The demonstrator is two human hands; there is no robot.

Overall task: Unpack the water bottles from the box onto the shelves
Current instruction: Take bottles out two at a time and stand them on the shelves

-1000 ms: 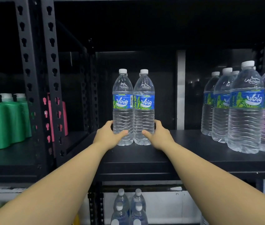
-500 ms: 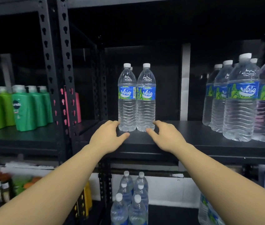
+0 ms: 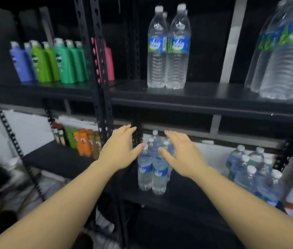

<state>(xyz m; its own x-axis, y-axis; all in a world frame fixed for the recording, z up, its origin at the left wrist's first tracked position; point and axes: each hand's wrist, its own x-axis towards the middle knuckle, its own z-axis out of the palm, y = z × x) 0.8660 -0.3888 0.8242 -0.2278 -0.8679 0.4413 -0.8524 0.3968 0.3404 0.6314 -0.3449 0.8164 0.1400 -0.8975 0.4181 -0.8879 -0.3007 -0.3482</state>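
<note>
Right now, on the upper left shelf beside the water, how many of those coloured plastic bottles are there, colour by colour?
Purple-blue plastic bottles: 2
Light green plastic bottles: 2
Teal green plastic bottles: 3
Pink plastic bottle: 1 in view, partly hidden behind the black upright post; more may sit behind it
Total in view: 8

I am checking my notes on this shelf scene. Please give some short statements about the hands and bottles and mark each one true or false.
1. Both hands, left hand and right hand, are empty and open. True.
2. The two tall water bottles lie on their sides. False: they stand upright, side by side, on the upper shelf.
3. The green bottles stand left of the black upright post. True.
4. The lower shelf holds no water bottles. False: smaller water bottles stand there.
</note>
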